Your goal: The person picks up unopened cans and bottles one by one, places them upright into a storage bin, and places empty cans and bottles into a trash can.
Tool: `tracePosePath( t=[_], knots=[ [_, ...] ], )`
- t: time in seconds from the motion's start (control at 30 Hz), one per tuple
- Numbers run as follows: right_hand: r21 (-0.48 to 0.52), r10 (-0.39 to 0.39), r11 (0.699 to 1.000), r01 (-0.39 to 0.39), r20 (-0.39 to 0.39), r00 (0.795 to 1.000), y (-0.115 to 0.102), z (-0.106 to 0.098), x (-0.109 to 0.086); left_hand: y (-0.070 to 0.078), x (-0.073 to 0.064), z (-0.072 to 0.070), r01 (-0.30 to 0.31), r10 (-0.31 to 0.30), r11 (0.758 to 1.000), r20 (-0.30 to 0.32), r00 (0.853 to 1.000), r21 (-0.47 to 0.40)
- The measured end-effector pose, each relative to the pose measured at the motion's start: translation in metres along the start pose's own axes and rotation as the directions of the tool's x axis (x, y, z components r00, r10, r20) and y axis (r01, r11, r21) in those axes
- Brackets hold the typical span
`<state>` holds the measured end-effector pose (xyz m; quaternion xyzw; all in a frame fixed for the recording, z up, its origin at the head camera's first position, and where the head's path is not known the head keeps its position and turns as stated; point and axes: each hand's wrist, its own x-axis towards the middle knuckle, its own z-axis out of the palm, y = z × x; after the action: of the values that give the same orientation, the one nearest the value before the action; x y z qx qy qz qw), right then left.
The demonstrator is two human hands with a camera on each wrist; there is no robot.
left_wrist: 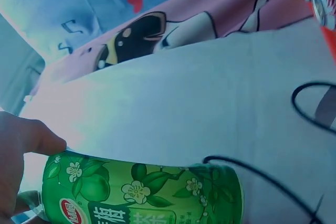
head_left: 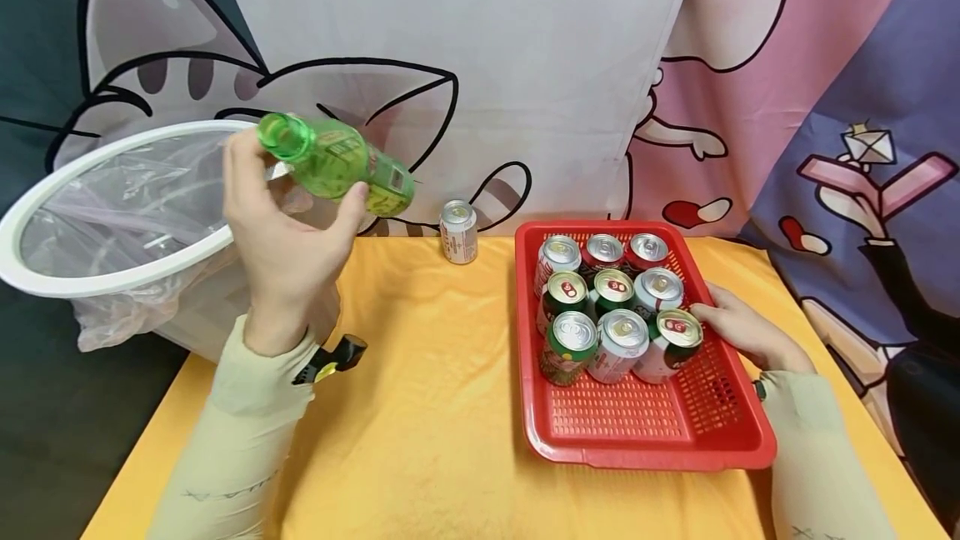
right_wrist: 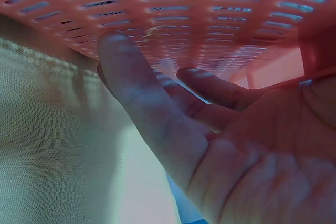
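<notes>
My left hand (head_left: pixel 283 240) holds a green plastic bottle (head_left: pixel 337 161) up beside the bin, thumb on one side and fingers behind. The bottle lies tilted, its uncapped mouth toward the bin. Flowers and fruit on its label show in the left wrist view, where the bottle (left_wrist: pixel 142 187) fills the bottom. At the right side of a red slotted basket (head_left: pixel 637 458), my right hand (head_left: pixel 753 336) holds the rim with the thumb over it. Below, the fingers (right_wrist: pixel 142 93) reach under the basket. Several drink cans (head_left: pixel 624 333) stand in rows inside the basket.
A bin with a white rim (head_left: pixel 97 283) and a clear plastic liner stands at the left. One silver-white can (head_left: pixel 459 233) stands at the table's back edge. A yellow cloth (head_left: pixel 420 407) covers the table. A printed curtain (head_left: pixel 480 40) hangs behind it.
</notes>
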<state>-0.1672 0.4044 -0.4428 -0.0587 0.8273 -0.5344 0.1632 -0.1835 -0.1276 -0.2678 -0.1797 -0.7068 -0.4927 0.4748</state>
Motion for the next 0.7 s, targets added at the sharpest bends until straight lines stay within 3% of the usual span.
tracePosePath(
  t=[0.17,0.3,0.5,0.7],
  knots=[
    [0.01,-0.01,1.0,0.01,0.002,1.0,0.0,-0.001,0.0,0.025,0.011,-0.013,-0.021,0.016,0.999,-0.127,0.992,-0.033],
    [0.013,-0.011,1.0,0.011,0.007,1.0,0.001,0.0,0.0,0.034,0.021,-0.023,-0.041,0.017,0.994,-0.219,0.976,-0.104],
    [0.01,0.002,1.0,-0.002,0.007,1.0,0.0,0.001,0.0,0.026,0.032,-0.043,-0.071,0.034,0.991,-0.297,0.954,-0.113],
    [-0.003,0.006,1.0,-0.006,-0.001,1.0,0.0,0.0,0.001,0.02,0.034,-0.06,0.004,-0.016,0.999,-0.345,0.938,-0.035]
  ],
)
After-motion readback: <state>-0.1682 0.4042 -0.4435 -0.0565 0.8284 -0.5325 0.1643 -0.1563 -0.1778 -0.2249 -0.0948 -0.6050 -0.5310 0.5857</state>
